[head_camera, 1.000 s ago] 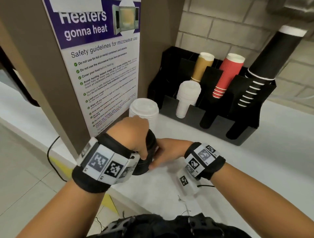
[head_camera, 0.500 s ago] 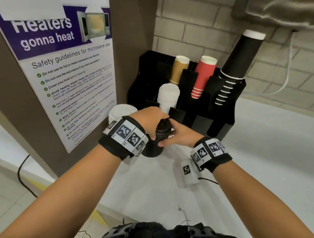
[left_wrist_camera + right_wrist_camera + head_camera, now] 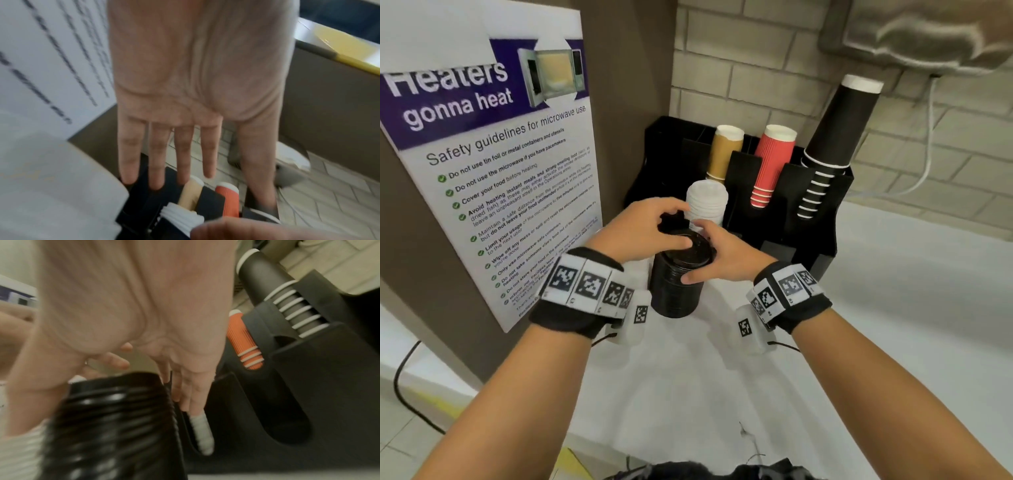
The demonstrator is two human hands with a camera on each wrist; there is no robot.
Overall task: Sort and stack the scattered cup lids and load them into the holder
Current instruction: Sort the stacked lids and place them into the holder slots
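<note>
The stack of black lids stands upright on the white tabletop just in front of the black holder, where half a second ago we had it tilted and raised between both hands. Our right hand grasps it, thumb across the near side and the other fingers curled around the far right of the upper lids. Our left hand has let go of the side and now hovers above the stack with its thumb lying on the top lid; its fingers are extended and relaxed, gripping nothing. Just behind the hands, the stack of white lids sits in a front slot of the holder. Farther back stand the tan cups, the red cups and, at the right, the tall black cups. The microwave safety poster hangs on the brown panel at the left. Our view has also shifted since then, bringing the holder and the hands closer to the centre.
</note>
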